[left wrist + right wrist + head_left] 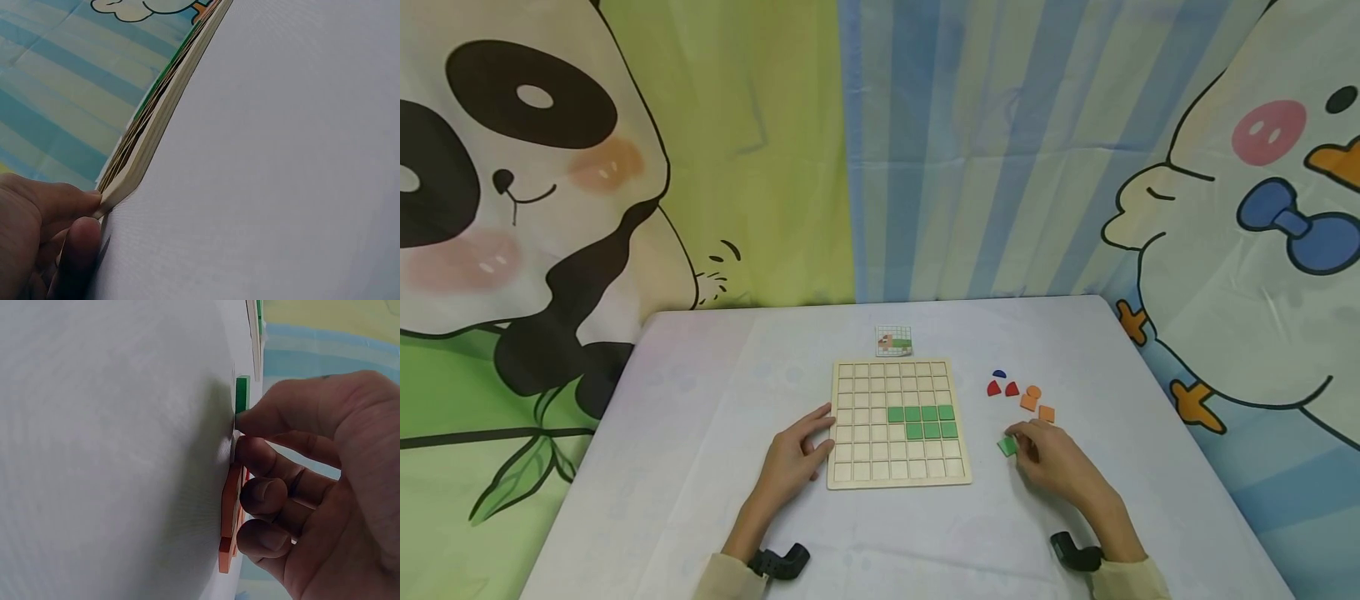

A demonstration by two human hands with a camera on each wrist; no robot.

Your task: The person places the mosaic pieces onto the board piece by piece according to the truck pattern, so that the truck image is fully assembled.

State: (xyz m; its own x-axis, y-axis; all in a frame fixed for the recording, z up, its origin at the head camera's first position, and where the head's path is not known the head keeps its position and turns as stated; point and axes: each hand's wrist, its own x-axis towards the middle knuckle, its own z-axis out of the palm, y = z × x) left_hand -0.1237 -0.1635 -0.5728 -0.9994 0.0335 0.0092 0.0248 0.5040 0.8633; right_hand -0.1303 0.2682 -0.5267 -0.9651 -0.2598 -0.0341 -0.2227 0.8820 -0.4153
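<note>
A square wooden grid board [857, 475] lies on the table. Two rows of green square tiles [929, 414] fill cells on its right side. My left hand [793, 446] touches the board's left edge with thumb and fingertips. In the left wrist view the fingertips sit right at a corner of the board [147, 147]. Right of the board, my right hand [1051, 457] has curled fingers, with thumb and forefinger pinching the edge of a loose green tile [1007, 446]. In the right wrist view the thumb tip meets the end of that green tile [242, 394].
Beyond the right hand lie orange squares [1047, 414], an orange round piece [1033, 392], red pieces [994, 388] and a blue half-round piece [999, 374]. A small picture card [893, 341] lies behind the board. A patterned curtain [962, 150] hangs behind the table.
</note>
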